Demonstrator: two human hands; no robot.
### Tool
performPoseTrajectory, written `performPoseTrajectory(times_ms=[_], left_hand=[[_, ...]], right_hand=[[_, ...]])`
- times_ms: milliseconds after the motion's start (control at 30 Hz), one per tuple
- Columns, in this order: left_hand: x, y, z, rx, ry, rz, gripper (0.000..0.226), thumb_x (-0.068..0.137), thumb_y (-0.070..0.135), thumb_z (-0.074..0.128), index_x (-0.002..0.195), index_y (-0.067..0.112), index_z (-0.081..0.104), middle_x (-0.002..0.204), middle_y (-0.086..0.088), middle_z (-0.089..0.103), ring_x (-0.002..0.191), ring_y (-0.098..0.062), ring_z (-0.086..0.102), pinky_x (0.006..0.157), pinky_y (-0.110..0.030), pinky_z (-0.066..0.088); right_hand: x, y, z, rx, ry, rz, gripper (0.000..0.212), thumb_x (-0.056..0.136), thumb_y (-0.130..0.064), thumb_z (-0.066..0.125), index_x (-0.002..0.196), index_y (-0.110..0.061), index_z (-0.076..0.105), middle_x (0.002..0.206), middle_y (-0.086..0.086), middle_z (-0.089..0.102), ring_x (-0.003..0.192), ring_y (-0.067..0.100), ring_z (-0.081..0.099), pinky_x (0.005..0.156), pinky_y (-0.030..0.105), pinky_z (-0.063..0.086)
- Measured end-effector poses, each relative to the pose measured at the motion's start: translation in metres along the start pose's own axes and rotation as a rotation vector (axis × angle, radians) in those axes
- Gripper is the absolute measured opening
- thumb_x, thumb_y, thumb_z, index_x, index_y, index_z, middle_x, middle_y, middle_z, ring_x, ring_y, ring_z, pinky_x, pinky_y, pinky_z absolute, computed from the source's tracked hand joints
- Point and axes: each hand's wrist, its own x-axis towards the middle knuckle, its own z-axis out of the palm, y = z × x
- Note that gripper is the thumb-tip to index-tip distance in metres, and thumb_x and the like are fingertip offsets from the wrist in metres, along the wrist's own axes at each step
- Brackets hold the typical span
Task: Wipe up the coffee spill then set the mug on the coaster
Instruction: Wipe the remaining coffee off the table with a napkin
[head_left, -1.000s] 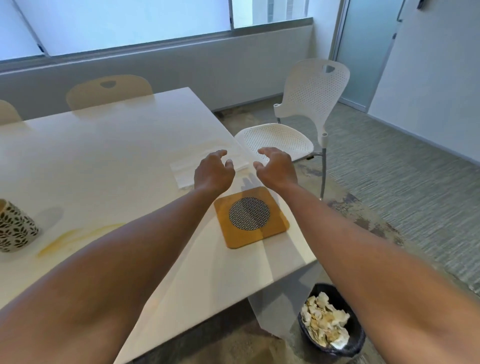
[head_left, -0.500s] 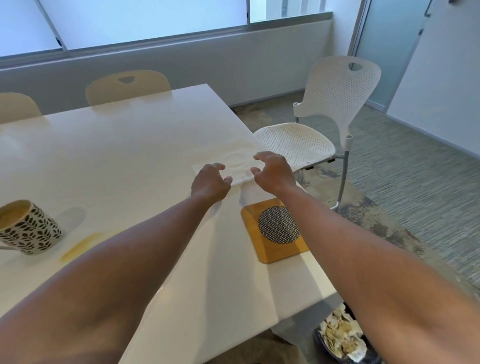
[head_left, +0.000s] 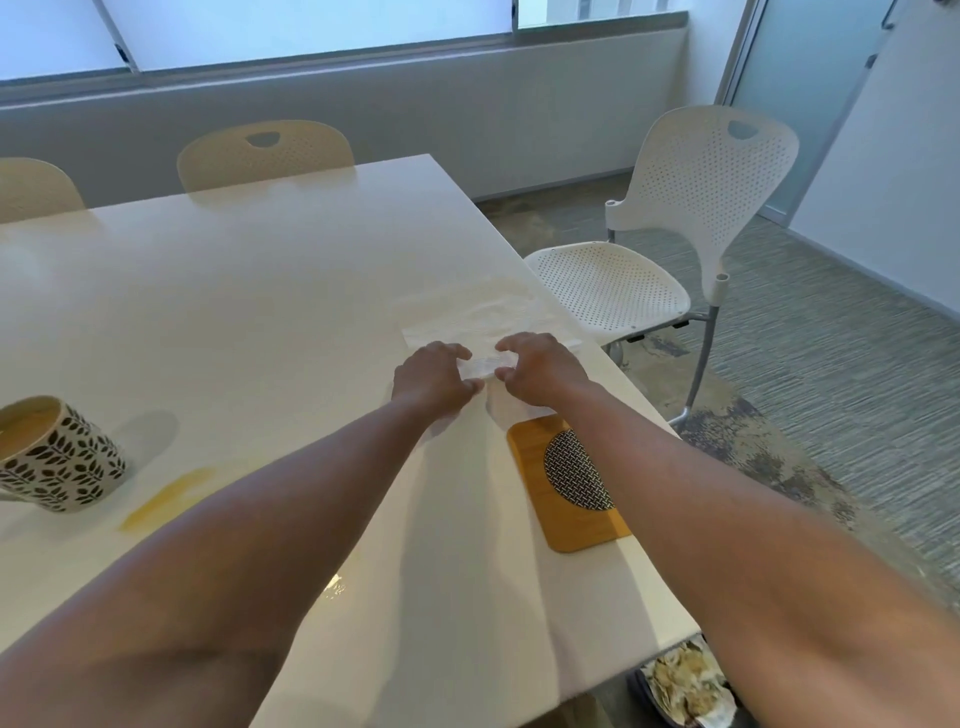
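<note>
A white paper towel (head_left: 470, 325) lies near the right edge of the white table (head_left: 260, 291). My left hand (head_left: 428, 376) and my right hand (head_left: 535, 366) both pinch its near edge, which is bunched up between them. A leaf-patterned mug (head_left: 57, 457) holding coffee stands at the far left. Just right of the mug, a yellowish coffee spill (head_left: 166, 499) streaks the table. A wooden coaster (head_left: 563, 486) with a round mesh centre lies near the right edge, partly under my right forearm.
A white perforated chair (head_left: 670, 249) stands to the right of the table. Two beige chairs (head_left: 265, 153) sit at the far side. A dark bin (head_left: 685, 686) with crumpled paper stands on the floor below the table's near right corner.
Both hands reached forward to the paper towel and closed on its near edge, bunching it. The view shifted left, bringing the mug further into view.
</note>
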Motion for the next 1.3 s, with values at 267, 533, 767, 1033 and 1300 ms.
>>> performPoseTrajectory(times_ms=[267,533,767,1033,1300], left_hand=[[0.002,-0.006,0.001,-0.049,0.114,0.008,0.020,0.094,0.029,0.061,0.109,0.023,0.072,0.115,-0.003,0.070,0.105,-0.026,0.064,0.085,-0.034,0.049],[-0.003,-0.012,-0.006,-0.293,0.450,0.078,0.024,0.094,0.033,0.062,0.116,0.024,0.062,0.121,0.000,0.061,0.113,-0.023,0.057,0.095,-0.041,0.047],[-0.010,-0.010,-0.020,-0.846,0.434,-0.315,0.076,0.087,0.057,0.067,0.144,0.015,0.038,0.145,-0.008,0.044,0.131,-0.023,0.048,0.107,-0.039,0.043],[-0.031,-0.009,-0.041,-1.511,-0.285,-0.196,0.061,0.094,0.072,0.036,0.112,0.027,0.073,0.108,-0.008,0.076,0.094,-0.028,0.074,0.071,-0.040,0.061],[-0.041,-0.022,-0.041,-1.470,-0.108,-0.171,0.039,0.097,0.024,0.060,0.131,0.006,0.062,0.112,-0.006,0.074,0.103,-0.026,0.069,0.083,-0.039,0.059]], right_hand=[[0.006,-0.007,0.007,-0.155,-0.036,-0.048,0.050,0.089,-0.038,0.061,0.136,-0.023,0.051,0.135,0.001,0.054,0.124,0.022,0.047,0.098,0.038,0.043],[0.007,-0.017,0.001,0.017,0.019,0.029,0.022,0.088,-0.024,0.050,0.068,-0.015,0.056,0.082,0.001,0.056,0.078,0.021,0.054,0.055,0.026,0.034],[0.006,-0.040,-0.026,0.747,-0.114,0.173,0.013,0.086,-0.019,0.058,0.092,-0.013,0.067,0.096,0.008,0.069,0.089,0.023,0.067,0.077,0.036,0.057],[0.001,-0.054,-0.034,1.175,-0.203,0.284,0.018,0.089,-0.014,0.062,0.104,-0.004,0.064,0.105,0.015,0.072,0.095,0.033,0.069,0.086,0.048,0.056],[-0.009,-0.058,-0.020,0.950,-0.040,0.274,0.002,0.082,-0.018,0.069,0.084,-0.017,0.070,0.082,-0.002,0.072,0.070,0.013,0.068,0.051,0.019,0.053]])
